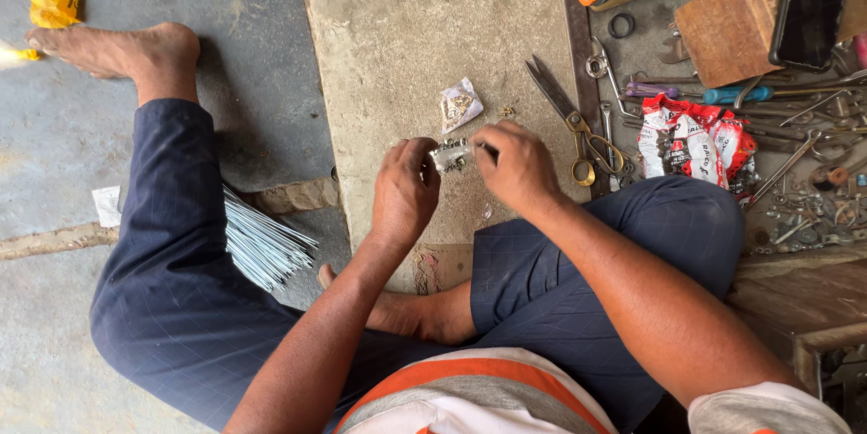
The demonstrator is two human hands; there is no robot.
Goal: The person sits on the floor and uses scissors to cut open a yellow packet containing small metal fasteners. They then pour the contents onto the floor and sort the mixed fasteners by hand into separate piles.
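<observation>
Pinching small clear packet (449, 156), left hand (404, 192), right hand (517, 166), fingers closed on it

Soft, even daylight is flooding the whole frame, the two hands are casting only faint shadows onto the pale concrete slab (424, 46) at centre, a bright glare spot is flaring at the far left edge, and the focus is holding sharp throughout.

The left hand (404, 188) and right hand (517, 166) are held close together above the crossed legs, fingers curled inward, forearms angled forward from the body.
</observation>
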